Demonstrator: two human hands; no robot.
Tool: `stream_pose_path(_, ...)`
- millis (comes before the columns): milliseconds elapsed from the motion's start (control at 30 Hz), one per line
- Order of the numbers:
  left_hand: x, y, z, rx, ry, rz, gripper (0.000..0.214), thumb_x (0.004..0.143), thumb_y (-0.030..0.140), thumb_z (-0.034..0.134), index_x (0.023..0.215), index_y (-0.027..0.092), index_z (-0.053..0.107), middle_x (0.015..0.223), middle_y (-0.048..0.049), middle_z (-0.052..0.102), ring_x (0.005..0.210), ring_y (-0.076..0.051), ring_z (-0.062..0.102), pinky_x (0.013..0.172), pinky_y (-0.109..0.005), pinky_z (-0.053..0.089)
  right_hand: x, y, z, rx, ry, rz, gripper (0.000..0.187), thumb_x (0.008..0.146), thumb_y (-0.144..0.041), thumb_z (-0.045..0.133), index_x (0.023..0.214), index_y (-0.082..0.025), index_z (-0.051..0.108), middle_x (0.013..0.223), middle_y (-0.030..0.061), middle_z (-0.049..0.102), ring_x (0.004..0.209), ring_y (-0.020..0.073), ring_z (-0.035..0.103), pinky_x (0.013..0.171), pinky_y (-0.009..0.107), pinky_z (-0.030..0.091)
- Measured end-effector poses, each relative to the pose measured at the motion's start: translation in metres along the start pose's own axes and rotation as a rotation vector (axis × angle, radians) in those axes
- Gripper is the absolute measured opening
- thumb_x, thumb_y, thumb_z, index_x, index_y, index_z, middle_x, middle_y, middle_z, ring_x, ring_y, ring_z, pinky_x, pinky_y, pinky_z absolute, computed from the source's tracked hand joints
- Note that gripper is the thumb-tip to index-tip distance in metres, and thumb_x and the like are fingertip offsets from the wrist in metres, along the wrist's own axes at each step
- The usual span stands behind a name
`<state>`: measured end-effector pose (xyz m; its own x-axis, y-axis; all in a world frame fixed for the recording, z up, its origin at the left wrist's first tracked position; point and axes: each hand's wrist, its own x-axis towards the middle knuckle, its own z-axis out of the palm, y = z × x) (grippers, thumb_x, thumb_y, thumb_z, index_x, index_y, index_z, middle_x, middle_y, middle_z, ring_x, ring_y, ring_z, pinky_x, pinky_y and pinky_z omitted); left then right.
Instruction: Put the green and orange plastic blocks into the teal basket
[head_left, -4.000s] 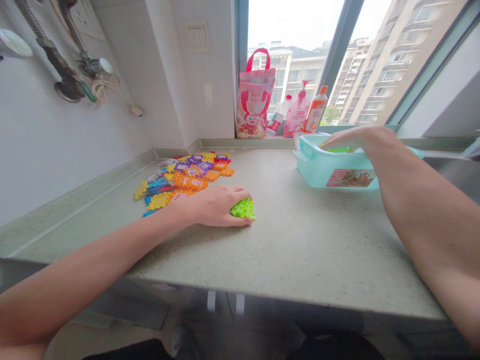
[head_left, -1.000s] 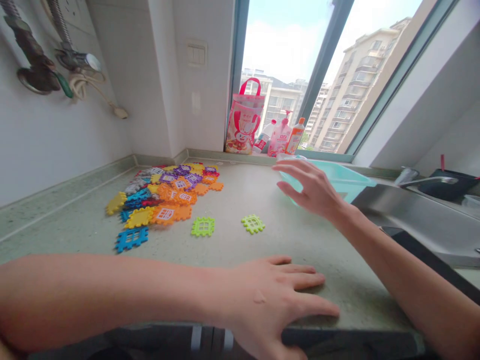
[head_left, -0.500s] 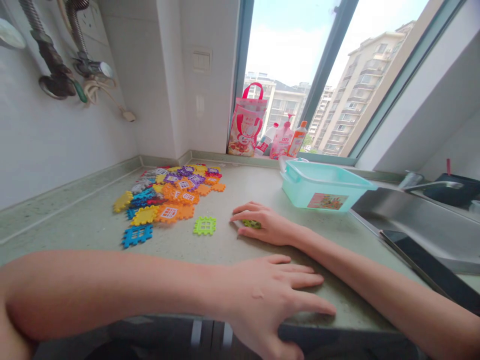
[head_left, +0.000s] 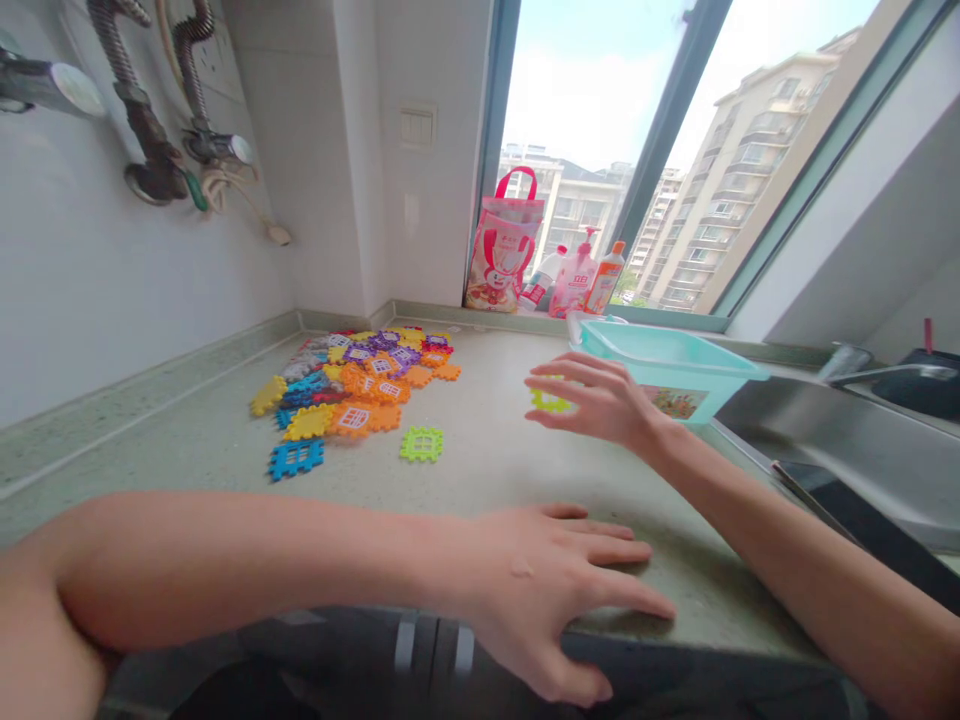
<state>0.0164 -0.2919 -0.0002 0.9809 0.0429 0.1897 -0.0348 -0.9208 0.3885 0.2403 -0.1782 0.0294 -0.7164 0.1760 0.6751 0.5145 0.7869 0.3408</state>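
In my right hand (head_left: 600,400) is a yellow-green toothed building tile (head_left: 551,396), gripped between thumb and fingers just left of the turquoise plastic basin (head_left: 675,365). My left hand (head_left: 555,600) lies palm down on the counter's front edge, fingers spread, holding nothing. A second green window tile (head_left: 422,444) rests flat on the counter. Farther left is a pile of toothed tiles in several colours, among them an orange tile with a white window (head_left: 354,418), a yellow tile (head_left: 309,423) and a blue window tile (head_left: 296,459) at the near end.
A steel sink (head_left: 795,420) with a faucet (head_left: 892,370) is at the right, and a dark flat device (head_left: 862,525) lies by its near edge. On the window ledge stand a printed bag (head_left: 501,260) and several bottles, one a pink pump bottle (head_left: 574,280).
My right hand has risen off the counter with the green tile and moved right towards the basin. The view has shifted slightly. My left hand stays spread on the counter's edge.
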Motion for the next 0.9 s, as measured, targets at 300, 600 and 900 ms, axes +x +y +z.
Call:
stream_pose_path(300, -0.001, 0.001, -0.002, -0.032, -0.022, -0.03, 0.072, 0.094, 0.041, 0.067, 0.161, 0.023, 0.049, 0.169, -0.0121, 0.043, 0.159, -0.031, 0.038, 0.134, -0.048, 0.023, -0.048, 0.088, -0.068, -0.482, 0.203, 0.6, 0.035, 0.1, -0.055, 0.065, 0.115, -0.027, 0.079, 0.109, 0.0123, 0.079, 0.105, 0.0352, 0.072, 0.091, 0.051, 0.055)
stream_pose_path(600, 0.002, -0.003, 0.002, 0.0, 0.003, 0.004, 0.071, 0.093, 0.041, 0.068, 0.159, 0.021, 0.051, 0.169, -0.0138, 0.043, 0.157, -0.032, 0.04, 0.132, -0.047, 0.027, 0.01, -0.017, -0.007, 0.018, -0.086, 0.329, 0.043, 0.105, -0.043, 0.06, 0.146, -0.03, 0.065, 0.15, 0.0116, 0.065, 0.132, 0.0348, 0.063, 0.112, 0.059, 0.048)
stream_pose_path(900, 0.003, -0.004, 0.001, 0.004, -0.007, -0.003, 0.071, 0.094, 0.044, 0.066, 0.159, 0.02, 0.051, 0.167, -0.0141, 0.045, 0.153, -0.033, 0.046, 0.131, -0.046, 0.029, 0.034, -0.081, 0.055, 0.598, -0.513, 0.202, 0.05, 0.103, -0.057, 0.064, 0.146, -0.032, 0.066, 0.169, 0.0111, 0.045, 0.156, 0.0324, 0.044, 0.126, 0.054, 0.039)
